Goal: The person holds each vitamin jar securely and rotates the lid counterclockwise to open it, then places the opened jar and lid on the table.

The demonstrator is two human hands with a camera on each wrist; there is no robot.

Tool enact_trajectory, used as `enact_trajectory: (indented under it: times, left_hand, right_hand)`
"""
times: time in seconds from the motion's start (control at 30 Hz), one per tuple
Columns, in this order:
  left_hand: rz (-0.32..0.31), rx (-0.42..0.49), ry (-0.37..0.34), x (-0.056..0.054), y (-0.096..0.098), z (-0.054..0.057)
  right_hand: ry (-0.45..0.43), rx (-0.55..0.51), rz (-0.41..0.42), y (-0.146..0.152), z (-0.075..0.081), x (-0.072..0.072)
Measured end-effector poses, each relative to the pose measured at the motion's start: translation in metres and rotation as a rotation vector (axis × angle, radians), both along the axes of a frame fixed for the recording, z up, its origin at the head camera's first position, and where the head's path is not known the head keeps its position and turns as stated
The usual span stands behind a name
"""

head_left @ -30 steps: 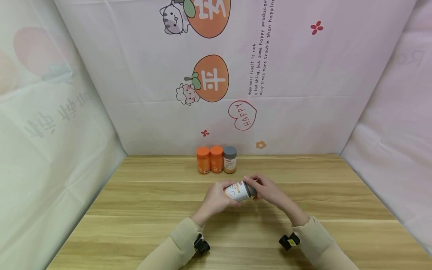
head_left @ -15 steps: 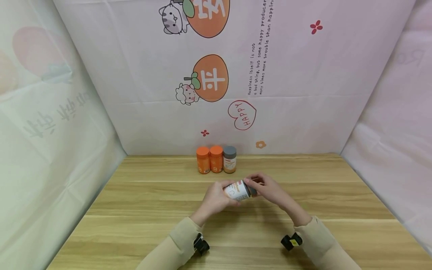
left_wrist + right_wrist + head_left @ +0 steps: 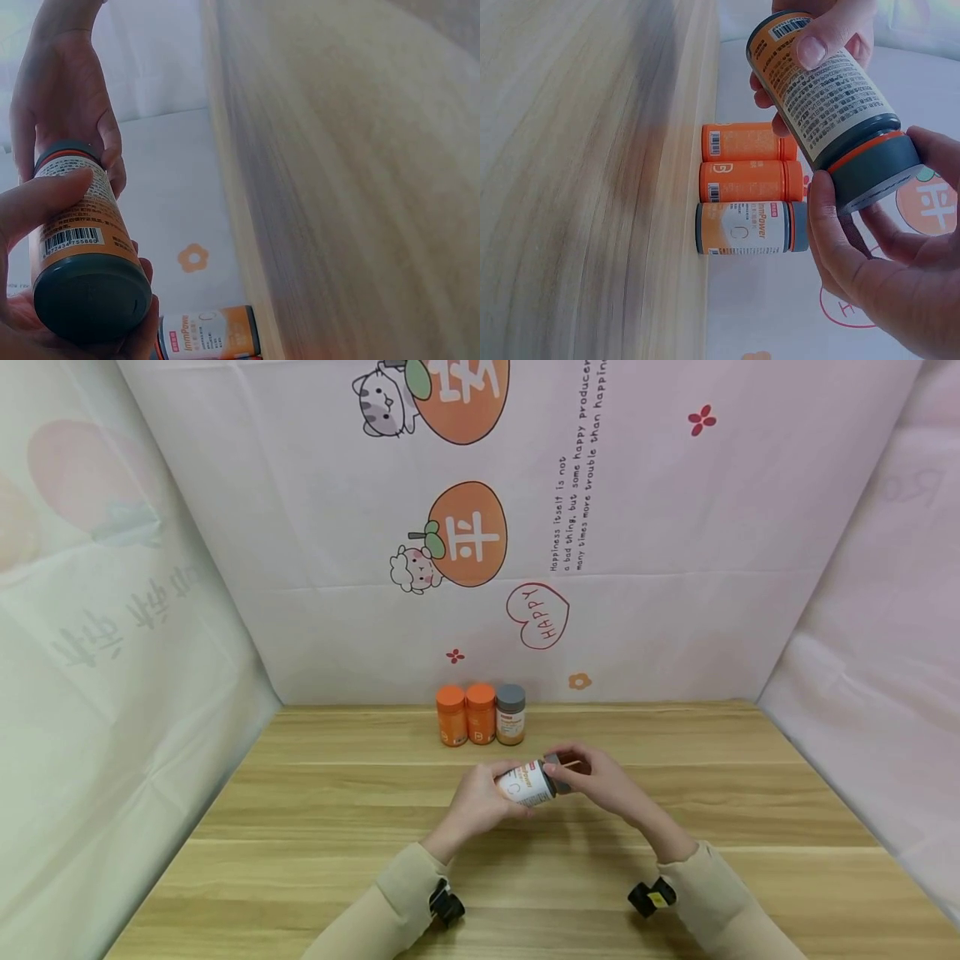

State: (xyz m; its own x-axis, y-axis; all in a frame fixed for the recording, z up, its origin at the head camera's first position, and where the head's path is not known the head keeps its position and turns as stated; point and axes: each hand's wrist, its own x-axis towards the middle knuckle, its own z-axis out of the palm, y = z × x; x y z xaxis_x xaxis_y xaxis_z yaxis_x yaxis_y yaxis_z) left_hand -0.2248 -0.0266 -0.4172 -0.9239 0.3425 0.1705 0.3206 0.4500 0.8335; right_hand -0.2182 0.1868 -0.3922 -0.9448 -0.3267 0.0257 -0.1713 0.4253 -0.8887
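Observation:
In the head view my left hand (image 3: pixel 476 800) grips a supplement bottle (image 3: pixel 525 783) by its body, tilted with the cap end toward the right. The bottle has a white and orange label, and its dark grey base (image 3: pixel 91 296) faces the left wrist camera. My right hand (image 3: pixel 600 783) holds the grey cap (image 3: pixel 876 174) between thumb and fingers. An orange ring shows between cap and bottle neck in the right wrist view. The left thumb (image 3: pixel 821 46) lies across the printed label.
Two orange bottles (image 3: pixel 452 717) and a white-labelled bottle with a grey lid (image 3: pixel 512 717) stand side by side at the back of the wooden table (image 3: pixel 337 827). Behind them hangs a printed white cloth (image 3: pixel 645 635); more cloth hangs at both sides.
The right hand's fingers have shifted around the cap, and the right wrist has moved slightly to the right. My left hand and the bottle have stayed nearly still.

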Motion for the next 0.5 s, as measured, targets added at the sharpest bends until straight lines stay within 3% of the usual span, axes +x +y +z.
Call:
enact_trajectory:
  times: [0.5]
  left_hand:
    - [-0.013, 0.016, -0.001, 0.0017, -0.0028, 0.0021]
  right_hand:
    - [0.136, -0.064, 0.113, 0.006, -0.0016, -0.0018]
